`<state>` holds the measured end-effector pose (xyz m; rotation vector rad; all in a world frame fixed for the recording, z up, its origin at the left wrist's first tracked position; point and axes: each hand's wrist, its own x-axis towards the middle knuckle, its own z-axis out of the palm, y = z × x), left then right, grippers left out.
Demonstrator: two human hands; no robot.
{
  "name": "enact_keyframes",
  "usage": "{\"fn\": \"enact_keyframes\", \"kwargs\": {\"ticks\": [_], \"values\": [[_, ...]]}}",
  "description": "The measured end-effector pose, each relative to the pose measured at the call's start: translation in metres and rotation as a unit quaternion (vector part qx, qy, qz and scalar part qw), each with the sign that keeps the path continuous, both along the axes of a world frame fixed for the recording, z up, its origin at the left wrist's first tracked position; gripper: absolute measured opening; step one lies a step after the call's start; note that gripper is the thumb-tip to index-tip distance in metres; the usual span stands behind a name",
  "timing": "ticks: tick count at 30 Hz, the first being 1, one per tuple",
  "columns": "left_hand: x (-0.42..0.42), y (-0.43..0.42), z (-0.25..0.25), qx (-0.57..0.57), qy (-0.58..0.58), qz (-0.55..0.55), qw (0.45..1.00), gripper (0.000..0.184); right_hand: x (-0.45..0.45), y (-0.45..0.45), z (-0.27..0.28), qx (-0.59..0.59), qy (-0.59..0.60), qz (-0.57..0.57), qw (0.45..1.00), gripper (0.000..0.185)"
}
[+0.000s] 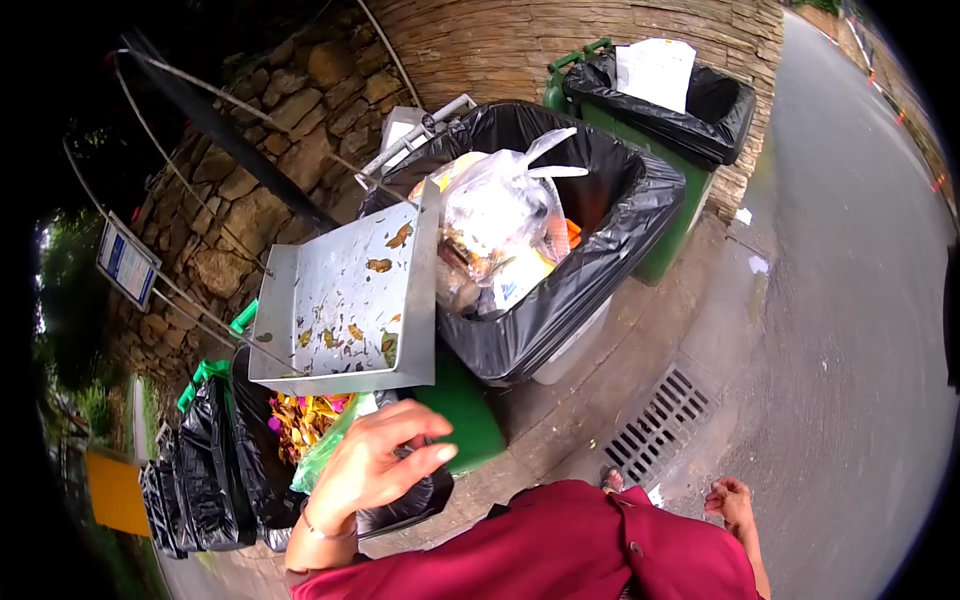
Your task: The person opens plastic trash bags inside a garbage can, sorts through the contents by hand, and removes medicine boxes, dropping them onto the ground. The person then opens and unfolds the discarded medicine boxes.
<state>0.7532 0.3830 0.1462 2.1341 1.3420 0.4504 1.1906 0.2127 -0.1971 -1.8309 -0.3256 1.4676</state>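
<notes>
My left hand (385, 465) is raised with thumb and fingers curved apart and nothing between them. It is in front of a metal tray (345, 300) that holds scattered dry leaves and lies tilted over the bins. Below the tray, a black-lined bin holds yellow and pink petals (305, 420) beside a green plastic bag (325, 450). A large black-lined bin (560, 325) farther up holds a knotted clear bag of waste (495, 205). My right hand (730, 500) hangs low at my right side, its fingers curled; what it holds, if anything, is too small to tell.
Another green bin (675, 235) with white paper (655, 70) on its liner stands at the back. A drain grate (655, 425) lies in the pavement. Stone walls (300, 130) rise behind, the road (840, 300) runs at right, and black-bagged bins (205, 480) stand at left.
</notes>
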Motion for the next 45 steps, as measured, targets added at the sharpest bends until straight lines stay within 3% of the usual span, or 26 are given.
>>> {"fn": "enact_keyframes", "kwargs": {"ticks": [2,6,9,11,13,15,17,18,19,22,23,24,26,27,30,34,38,40,42,44,45], "values": [[0.028,0.019,-0.01,0.063,0.002,-0.004,0.998,0.017,0.024,0.017,0.005,0.006,-0.004,0.011,1.0,0.013],[0.057,0.048,-0.038,0.17,0.026,0.001,0.985,0.015,0.058,0.097,0.047,0.16,-0.074,0.078,0.981,0.015],[0.073,0.055,-0.056,0.149,0.0,0.042,0.988,0.014,0.061,0.19,0.112,0.298,-0.137,0.161,0.931,0.018],[0.08,0.062,-0.067,0.186,0.007,0.053,0.981,0.014,0.048,0.249,0.164,0.326,-0.191,0.225,0.898,0.02],[0.085,0.07,-0.075,0.242,0.021,0.073,0.967,0.015,0.017,0.305,0.221,0.404,-0.284,0.31,0.812,0.022],[0.086,0.081,-0.088,0.269,0.027,0.105,0.957,0.016,-0.017,0.359,0.249,0.495,-0.283,0.386,0.725,0.022],[0.091,0.09,-0.096,0.292,0.028,0.156,0.943,0.018,-0.052,0.413,0.26,0.603,-0.325,0.469,0.557,0.021],[0.095,0.094,-0.098,0.285,0.025,0.176,0.942,0.018,-0.074,0.434,0.267,0.588,-0.338,0.529,0.509,0.022],[0.093,0.096,-0.106,0.284,0.035,0.199,0.937,0.018,-0.102,0.454,0.253,0.638,-0.341,0.539,0.431,0.024],[0.101,0.099,-0.111,0.269,0.038,0.26,0.927,0.019,-0.171,0.491,0.227,0.645,-0.392,0.612,0.235,0.027],[0.103,0.098,-0.112,0.261,0.035,0.285,0.922,0.019,-0.19,0.498,0.214,0.66,-0.384,0.619,0.183,0.031],[0.106,0.099,-0.111,0.255,0.036,0.296,0.92,0.019,-0.206,0.504,0.205,0.661,-0.374,0.626,0.178,0.031],[0.108,0.1,-0.114,0.252,0.033,0.327,0.91,0.019,-0.235,0.512,0.184,0.754,-0.362,0.542,0.077,0.033],[0.11,0.1,-0.113,0.247,0.034,0.336,0.908,0.019,-0.245,0.517,0.182,0.729,-0.395,0.557,0.035,0.034],[0.117,0.096,-0.111,0.234,0.032,0.375,0.896,0.018,-0.246,0.554,0.189,0.692,-0.433,0.578,0.009,0.034],[0.124,0.084,-0.113,0.218,0.043,0.43,0.875,0.018,-0.215,0.632,0.2,0.629,-0.525,0.564,0.107,0.034],[0.131,0.078,-0.11,0.233,0.067,0.432,0.869,0.018,-0.181,0.659,0.213,0.469,-0.612,0.616,0.158,0.035],[0.133,0.085,-0.102,0.242,0.076,0.431,0.866,0.018,-0.174,0.661,0.213,0.44,-0.613,0.633,0.174,0.03],[0.131,0.095,-0.096,0.245,0.086,0.427,0.866,0.019,-0.174,0.664,0.216,0.283,-0.572,0.732,0.238,0.022],[0.131,0.104,-0.097,0.254,0.08,0.402,0.876,0.018,-0.172,0.647,0.218,0.387,-0.468,0.728,0.319,0.018],[0.13,0.11,-0.098,0.26,0.078,0.393,0.879,0.018,-0.175,0.63,0.222,0.422,-0.433,0.738,0.3,0.017]]}}
